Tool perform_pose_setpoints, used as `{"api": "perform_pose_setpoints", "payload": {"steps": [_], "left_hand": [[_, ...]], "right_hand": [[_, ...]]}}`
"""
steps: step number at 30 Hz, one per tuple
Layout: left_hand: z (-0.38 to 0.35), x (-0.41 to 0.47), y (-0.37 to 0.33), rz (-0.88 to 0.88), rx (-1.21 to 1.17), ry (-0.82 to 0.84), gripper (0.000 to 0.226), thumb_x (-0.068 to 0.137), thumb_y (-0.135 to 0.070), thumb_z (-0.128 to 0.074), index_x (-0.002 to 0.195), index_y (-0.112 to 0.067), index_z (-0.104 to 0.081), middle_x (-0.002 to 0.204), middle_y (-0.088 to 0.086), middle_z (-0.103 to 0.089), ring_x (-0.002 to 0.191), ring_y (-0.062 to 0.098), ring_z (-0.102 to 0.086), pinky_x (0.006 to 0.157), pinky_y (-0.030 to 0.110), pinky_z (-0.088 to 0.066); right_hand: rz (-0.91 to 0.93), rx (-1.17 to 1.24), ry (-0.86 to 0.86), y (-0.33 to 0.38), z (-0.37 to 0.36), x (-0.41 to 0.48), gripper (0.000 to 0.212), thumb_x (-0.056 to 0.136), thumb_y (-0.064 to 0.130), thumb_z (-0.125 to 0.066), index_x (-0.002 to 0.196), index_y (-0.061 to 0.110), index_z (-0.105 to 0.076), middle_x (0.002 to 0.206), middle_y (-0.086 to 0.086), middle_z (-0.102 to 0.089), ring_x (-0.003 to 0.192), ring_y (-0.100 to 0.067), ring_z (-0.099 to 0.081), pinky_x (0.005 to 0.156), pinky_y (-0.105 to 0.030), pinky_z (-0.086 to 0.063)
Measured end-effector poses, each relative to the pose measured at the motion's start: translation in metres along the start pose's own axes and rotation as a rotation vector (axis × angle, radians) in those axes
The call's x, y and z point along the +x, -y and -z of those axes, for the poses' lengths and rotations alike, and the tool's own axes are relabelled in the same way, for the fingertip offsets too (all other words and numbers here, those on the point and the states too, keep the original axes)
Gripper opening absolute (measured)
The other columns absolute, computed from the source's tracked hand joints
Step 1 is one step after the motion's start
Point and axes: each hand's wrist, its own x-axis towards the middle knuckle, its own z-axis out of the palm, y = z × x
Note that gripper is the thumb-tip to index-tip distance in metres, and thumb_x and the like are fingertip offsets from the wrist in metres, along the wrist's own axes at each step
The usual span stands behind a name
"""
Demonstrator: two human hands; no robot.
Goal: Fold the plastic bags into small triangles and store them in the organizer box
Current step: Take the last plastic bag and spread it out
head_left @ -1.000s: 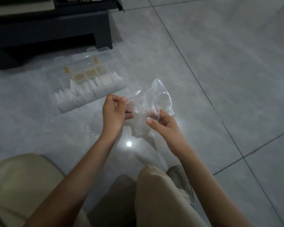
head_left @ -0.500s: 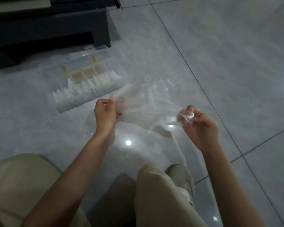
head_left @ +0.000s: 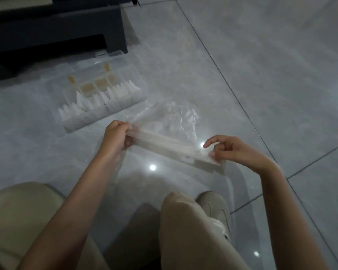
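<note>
While both hands work above the glossy grey tiled floor (head_left: 261, 65), a clear plastic bag (head_left: 170, 123) hangs stretched between them in mid-air, its near edge gathered into a flat, whitish strip (head_left: 172, 146) running from hand to hand. Left hand (head_left: 116, 136) closed, pinching one end of the strip; right hand (head_left: 236, 150) pinching the other end with thumb and lower fingers, index finger lifted free. Film looks very thin, nearly weightless, limp and crinkly, with faint glints; it likely slides on itself and springs out of creases, so holding at the strip's ends and keeping it taut seems the sound way to fold. Rest of the bag drapes loose beyond the strip, almost invisible against the tiles. Organizer box (head_left: 98, 98) lies open on the floor, off to the left beyond the left hand: clear rigid plastic, small compartments, front row packed with white folded triangles (head_left: 80, 106). Dark low furniture (head_left: 57, 36) behind it.
</note>
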Motion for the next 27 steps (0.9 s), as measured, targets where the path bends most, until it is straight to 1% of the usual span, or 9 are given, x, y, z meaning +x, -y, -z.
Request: {"api": "perform_pose_setpoints", "payload": {"steps": [2,4,6,9,11,13,15,17,27], "left_hand": [[0.017,0.004,0.001,-0.047,0.413,0.119,0.023,0.096,-0.015,-0.054,0.073,-0.013,-0.049,0.081,0.013,-0.058,0.061,0.018,-0.052,0.06,0.029,-0.044],[0.031,0.006,-0.001,-0.14,0.787,0.175,0.021,0.093,-0.024,-0.06,0.078,-0.011,-0.053,0.079,0.007,-0.057,0.066,0.017,-0.05,0.063,0.031,-0.039],[0.035,0.005,-0.007,-0.196,0.9,0.179,0.025,0.091,-0.034,-0.063,0.084,-0.011,-0.057,0.08,0.001,-0.058,0.072,0.016,-0.052,0.067,0.033,-0.039],[0.025,0.007,-0.011,-0.32,0.779,0.178,0.022,0.093,-0.035,-0.059,0.094,-0.014,-0.06,0.09,-0.002,-0.061,0.083,0.013,-0.056,0.072,0.025,-0.039],[0.009,0.011,-0.008,-0.337,0.64,0.22,0.019,0.097,-0.029,-0.055,0.107,-0.014,-0.06,0.103,-0.002,-0.061,0.095,0.01,-0.056,0.07,0.009,-0.04],[-0.006,0.014,-0.003,-0.291,0.493,0.239,0.026,0.097,-0.025,-0.054,0.119,-0.011,-0.058,0.112,0.001,-0.061,0.101,0.012,-0.057,0.066,0.004,-0.039],[-0.015,0.017,0.001,-0.275,0.39,0.23,0.031,0.095,-0.024,-0.058,0.124,-0.012,-0.055,0.116,0.003,-0.06,0.103,0.014,-0.058,0.074,0.013,-0.042],[-0.019,0.018,0.003,-0.274,0.378,0.256,0.034,0.094,-0.024,-0.06,0.125,-0.013,-0.054,0.117,0.003,-0.06,0.104,0.012,-0.058,0.085,0.02,-0.042],[-0.021,0.005,0.01,-0.233,0.117,0.244,0.011,0.091,-0.01,-0.064,0.082,-0.015,-0.07,0.061,-0.015,-0.067,0.058,-0.005,-0.057,0.059,0.01,-0.044]], "right_hand": [[-0.072,-0.079,0.06,-0.006,0.003,0.001,0.028,0.09,0.005,-0.064,0.115,0.016,-0.063,0.089,0.002,-0.07,0.085,-0.011,-0.065,0.082,-0.018,-0.05],[-0.016,-0.089,-0.166,-0.015,0.001,0.014,0.04,0.088,0.001,-0.066,0.12,0.022,-0.056,0.109,0.001,-0.063,0.095,-0.017,-0.061,0.085,-0.022,-0.05],[0.048,-0.048,-0.375,-0.02,-0.005,0.029,0.057,0.085,0.0,-0.068,0.128,0.027,-0.043,0.117,0.002,-0.049,0.093,-0.014,-0.054,0.084,-0.024,-0.049],[0.112,-0.184,-0.346,-0.021,-0.014,0.051,0.074,0.083,0.009,-0.073,0.139,0.034,-0.031,0.131,0.001,-0.037,0.103,-0.003,-0.048,0.091,-0.021,-0.044],[0.158,-0.188,-0.332,-0.017,-0.02,0.063,0.064,0.081,0.024,-0.073,0.137,0.021,-0.041,0.128,0.002,-0.046,0.109,-0.005,-0.049,0.09,-0.019,-0.043],[0.165,-0.188,-0.349,-0.012,-0.027,0.072,0.047,0.079,0.036,-0.067,0.117,0.01,-0.059,0.107,0.0,-0.059,0.093,-0.01,-0.056,0.081,-0.025,-0.044],[0.188,-0.176,-0.344,-0.009,-0.032,0.076,0.007,0.087,0.019,-0.065,0.094,0.017,-0.065,0.086,0.004,-0.061,0.076,-0.006,-0.055,0.072,-0.026,-0.042],[0.257,-0.143,-0.359,-0.007,-0.036,0.075,0.018,0.089,0.007,-0.06,0.084,0.024,-0.062,0.077,0.012,-0.06,0.069,0.003,-0.054,0.067,-0.019,-0.041],[0.344,0.105,-0.348,0.008,-0.044,0.069,0.016,0.089,0.006,-0.064,0.087,0.022,-0.066,0.083,0.015,-0.067,0.079,-0.002,-0.06,0.075,-0.017,-0.045]]}}
